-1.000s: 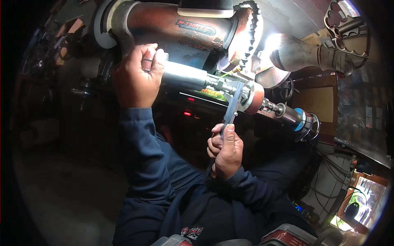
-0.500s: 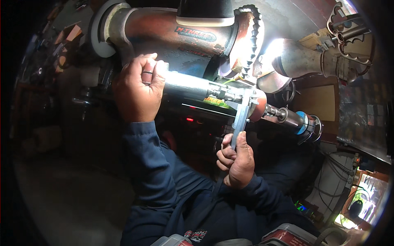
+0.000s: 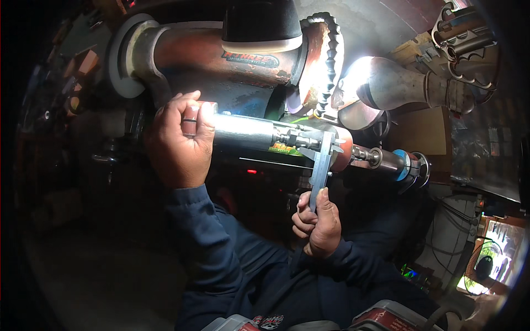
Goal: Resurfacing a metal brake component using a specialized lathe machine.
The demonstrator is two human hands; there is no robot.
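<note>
My left hand [image 3: 179, 143] is closed around the left end of a shiny metal cylinder [image 3: 245, 131], its thumb lying along the near side. A dark band circles one finger. From the cylinder's right end, a thin jointed metal shaft [image 3: 295, 140] runs toward a reddish round disc [image 3: 343, 149]. My right hand [image 3: 320, 223] pinches the lower end of a silver vernier caliper [image 3: 320, 168], held nearly upright. The caliper's jaws are up at the shaft, just left of the disc; glare hides whether they touch it.
Behind the cylinder lies a worn reddish machine housing [image 3: 193, 55] with a black lamp-like head [image 3: 262, 27] over it. Another metal housing [image 3: 397, 83] stands at the right. A steel sleeve with a blue ring [image 3: 402, 165] continues the shaft line. Cables [image 3: 450, 220] hang at the lower right.
The machine and cylinder sit slightly lower and further left in the picture, as the view has shifted. Both hands keep their grips, and the caliper remains beside the disc.
</note>
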